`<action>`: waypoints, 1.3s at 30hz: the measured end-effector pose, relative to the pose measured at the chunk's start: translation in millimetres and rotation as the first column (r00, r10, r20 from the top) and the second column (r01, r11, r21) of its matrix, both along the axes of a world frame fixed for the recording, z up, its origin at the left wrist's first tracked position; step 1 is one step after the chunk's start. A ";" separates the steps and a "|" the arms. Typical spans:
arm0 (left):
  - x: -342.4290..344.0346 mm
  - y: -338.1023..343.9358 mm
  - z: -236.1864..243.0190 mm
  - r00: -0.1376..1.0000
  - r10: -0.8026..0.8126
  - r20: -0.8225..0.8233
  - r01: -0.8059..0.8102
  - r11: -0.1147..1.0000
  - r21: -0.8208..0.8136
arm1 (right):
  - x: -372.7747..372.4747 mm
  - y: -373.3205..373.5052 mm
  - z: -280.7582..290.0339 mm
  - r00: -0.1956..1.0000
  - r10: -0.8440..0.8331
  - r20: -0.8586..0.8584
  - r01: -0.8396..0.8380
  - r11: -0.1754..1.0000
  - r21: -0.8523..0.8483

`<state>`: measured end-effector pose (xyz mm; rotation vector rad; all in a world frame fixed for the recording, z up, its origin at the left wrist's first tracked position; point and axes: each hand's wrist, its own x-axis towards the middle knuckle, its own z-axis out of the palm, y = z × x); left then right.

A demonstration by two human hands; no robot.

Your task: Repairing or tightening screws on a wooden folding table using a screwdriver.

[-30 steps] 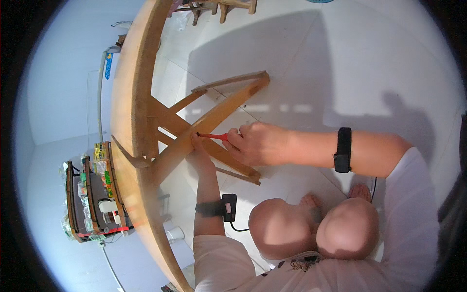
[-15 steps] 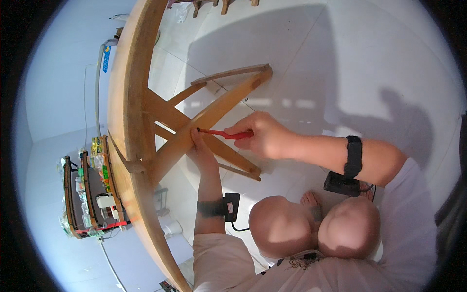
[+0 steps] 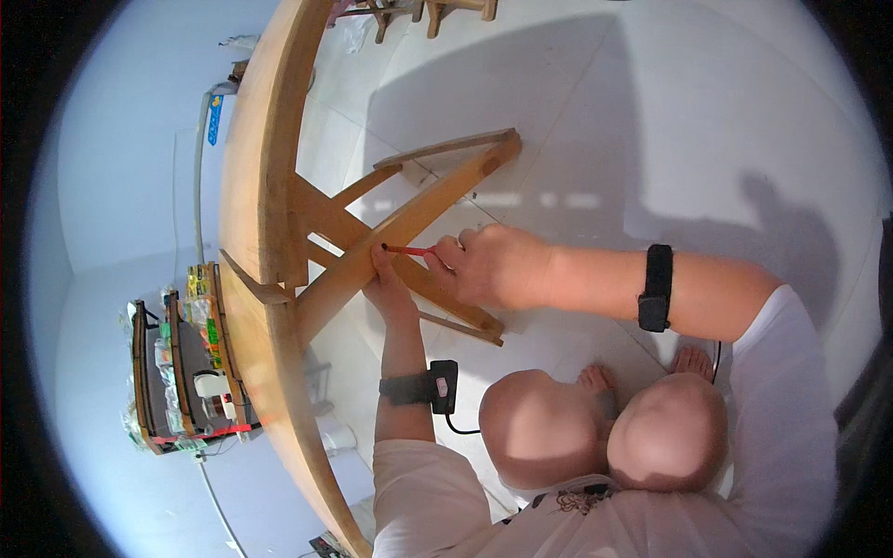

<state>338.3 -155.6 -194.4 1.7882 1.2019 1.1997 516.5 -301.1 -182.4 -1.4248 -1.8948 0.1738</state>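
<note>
A wooden table, tipped on its side, has crossed legs. Its long wooden leg (image 3: 423, 216) runs from the tabletop toward a curved foot piece. Near where the legs cross, my left hand (image 3: 391, 290) grips this leg, thumb on the front; its other fingers are mostly hidden. In my right hand (image 3: 493, 267) is a thin red screwdriver (image 3: 409, 250), most of its handle covered by the closed fingers. Its dark tip meets the leg beside my left thumb; whether a screw sits there is too small to tell.
The tabletop (image 3: 251, 186) stands like a wall on my left. Beyond it are shelves (image 3: 181, 363) with colourful packets. A white bucket (image 3: 337, 437) stands near the table's edge. My bent knees (image 3: 544, 428) are close below my hands. Wooden furniture legs (image 3: 435, 19) show at the top.
My right hand has turned at the wrist around the screwdriver, showing more of its back and hiding the handle's end. The left hand keeps its place on the leg. The view has shifted slightly.
</note>
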 end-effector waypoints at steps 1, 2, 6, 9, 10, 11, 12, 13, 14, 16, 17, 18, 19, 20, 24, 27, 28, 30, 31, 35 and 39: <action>0.1 0.4 -1.0 1.000 0.001 0.026 0.000 0.999 -0.048 | 1.2 -2.9 4.5 0.995 0.019 0.099 -0.020 1.000 0.005; 0.1 1.0 -2.1 0.999 0.003 0.052 0.002 0.995 -0.096 | 2.7 -4.4 8.4 0.980 0.039 0.196 -0.041 0.999 0.008; -1.9 6.1 -3.3 0.989 0.020 0.144 -0.003 0.993 -0.115 | 3.3 1.2 14.6 0.999 -0.009 -0.039 0.004 0.992 -0.130; -2.3 8.3 -2.7 0.996 -0.004 0.093 0.013 0.995 -0.095 | 4.5 10.2 0.8 0.921 0.007 -0.390 -0.040 0.996 -0.076; 3.3 2.5 -2.5 0.997 0.013 0.071 -0.006 0.996 -0.090 | 4.0 13.4 -6.3 0.846 -0.003 -0.534 -0.068 0.991 -0.112; 8.8 -1.7 -2.0 0.998 0.030 0.048 -0.025 0.996 -0.084 | 4.6 15.9 -14.2 0.748 -0.019 -0.664 -0.101 0.985 -0.142; 6.8 -1.9 0.1 0.999 0.029 0.043 -0.026 0.997 -0.079 | 7.4 18.6 -14.8 0.744 -0.016 -0.668 -0.101 0.985 -0.137; 4.9 -1.9 2.3 0.999 0.024 0.039 -0.021 0.997 -0.079 | 11.9 22.4 -16.0 0.642 -0.025 -0.767 -0.232 0.946 -0.224; 3.0 -1.8 4.4 0.999 0.019 0.034 -0.016 0.997 -0.080 | 14.0 24.2 -17.3 0.528 -0.053 -0.848 -0.370 0.884 -0.286; 0.6 -3.7 8.6 1.000 -0.006 0.013 0.007 0.997 -0.081 | 11.6 23.9 -25.9 0.505 -0.041 -0.862 -0.359 0.898 -0.253; -0.9 -4.7 10.4 0.999 -0.034 -0.005 0.033 0.995 -0.090 | 10.2 23.5 -30.9 0.484 -0.036 -0.874 -0.345 0.910 -0.228; 5.4 -10.6 7.9 0.999 -0.038 -0.004 0.038 0.994 -0.099 | 11.3 20.6 -42.9 0.615 0.030 -0.788 -0.233 0.961 -0.145; 9.2 -16.9 10.3 1.000 -0.025 0.000 0.025 0.992 -0.127 | 13.0 14.7 -43.2 0.608 0.027 -0.793 -0.236 0.960 -0.148; 9.6 -20.2 9.0 1.000 -0.012 0.005 0.012 0.988 -0.156 | 15.5 6.5 -44.6 0.756 -0.008 -0.654 -0.154 0.970 -0.189; -66.8 18.0 29.2 0.943 0.077 -0.325 -0.007 0.977 0.212 | 31.5 -20.9 -57.2 0.832 -0.074 -0.550 -0.065 0.971 -0.229; -39.1 -0.4 53.5 0.952 -0.121 0.281 0.119 0.993 0.026 | 30.5 -28.6 -75.8 0.752 -0.104 -0.651 -0.121 0.949 -0.291; -38.1 -0.3 52.3 0.945 -0.091 0.314 0.080 0.996 0.049 | 26.8 -27.3 -78.0 0.751 -0.098 -0.653 -0.123 0.950 -0.285; -35.5 -0.7 51.7 0.936 -0.057 0.348 0.036 0.997 0.066 | 18.3 -26.9 -83.3 0.739 -0.109 -0.664 -0.059 0.973 -0.225; -32.3 -2.9 51.7 0.943 -0.045 0.331 0.030 0.998 0.052 | 17.0 -28.5 -85.0 0.741 -0.110 -0.663 -0.062 0.971 -0.231; -34.8 -9.6 57.3 0.983 0.007 0.185 -0.006 1.000 -0.006 | 20.8 -29.3 -90.5 0.697 -0.098 -0.710 -0.048 0.982 -0.184; -43.5 1.3 55.9 0.954 -0.029 0.298 0.024 1.000 0.020 | 31.1 -36.4 -83.4 0.606 -0.158 -0.780 -0.070 0.966 -0.249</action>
